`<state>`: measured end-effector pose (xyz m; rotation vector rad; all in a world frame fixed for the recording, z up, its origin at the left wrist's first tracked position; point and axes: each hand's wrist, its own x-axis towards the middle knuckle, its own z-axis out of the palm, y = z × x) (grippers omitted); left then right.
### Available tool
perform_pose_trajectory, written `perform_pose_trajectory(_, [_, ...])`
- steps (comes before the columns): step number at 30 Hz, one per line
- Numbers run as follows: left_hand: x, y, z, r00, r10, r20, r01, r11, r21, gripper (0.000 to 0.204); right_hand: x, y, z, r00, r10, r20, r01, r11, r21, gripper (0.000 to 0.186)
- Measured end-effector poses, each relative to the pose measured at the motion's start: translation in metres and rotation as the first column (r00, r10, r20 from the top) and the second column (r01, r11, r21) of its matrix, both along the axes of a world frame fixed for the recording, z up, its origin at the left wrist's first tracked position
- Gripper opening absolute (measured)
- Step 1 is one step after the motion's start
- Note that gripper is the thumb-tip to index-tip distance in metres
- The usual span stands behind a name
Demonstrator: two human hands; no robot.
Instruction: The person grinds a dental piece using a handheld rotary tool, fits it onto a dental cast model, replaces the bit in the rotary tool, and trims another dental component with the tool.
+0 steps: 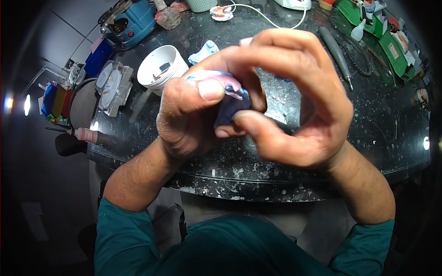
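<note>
Over the middle of the dark worktop, my left hand grips a small dental piece with a pink, glossy upper part and a dark navy lower part. The left thumb presses on the pink part. My right hand arches around from the right, its thumb tip against the lower dark part and its fingers curled over the top, partly hiding the piece and the left fingertips. Just behind my hands, a pale blue moulded piece lies on the worktop. A white tub with small items inside stands to the left of them.
A plaster block, a blue machine and a pink bottle sit along the left. A dental model is at the back. A grey handpiece with a coiled cord and green trays lie right. The worktop's curved front edge runs below.
</note>
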<state>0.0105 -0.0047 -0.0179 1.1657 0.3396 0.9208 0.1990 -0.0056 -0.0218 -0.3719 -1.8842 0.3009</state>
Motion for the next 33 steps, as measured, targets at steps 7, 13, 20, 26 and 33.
perform_pose_trajectory(7, [-0.004, -0.005, 0.005, 0.998, 0.047, -0.036, -0.045, 0.998, 0.038, 0.051, -0.005, -0.004, -0.008, 0.956, 0.247, -0.158, -0.283, 0.918, -0.279, 0.044])
perform_pose_trajectory(13, [0.002, -0.01, 0.01, 0.959, 0.23, -0.165, -0.198, 0.962, 0.19, 0.049, -0.007, -0.002, -0.007, 0.938, 0.293, -0.182, -0.333, 0.91, -0.247, 0.046])
perform_pose_trajectory(20, [0.0, -0.005, 0.009, 0.962, 0.183, -0.205, -0.138, 0.967, 0.213, 0.052, -0.005, -0.002, -0.002, 0.962, 0.246, -0.12, -0.266, 0.944, -0.194, 0.043])
perform_pose_trajectory(26, [0.003, -0.007, 0.007, 0.968, 0.195, -0.157, -0.159, 0.963, 0.217, 0.053, -0.007, -0.005, -0.001, 0.959, 0.242, -0.148, -0.272, 0.931, -0.242, 0.039])
perform_pose_trajectory(33, [-0.003, -0.006, 0.002, 0.999, 0.046, -0.002, -0.046, 0.999, 0.024, 0.053, -0.009, -0.008, -0.002, 0.951, 0.243, -0.194, -0.291, 0.913, -0.285, 0.039])
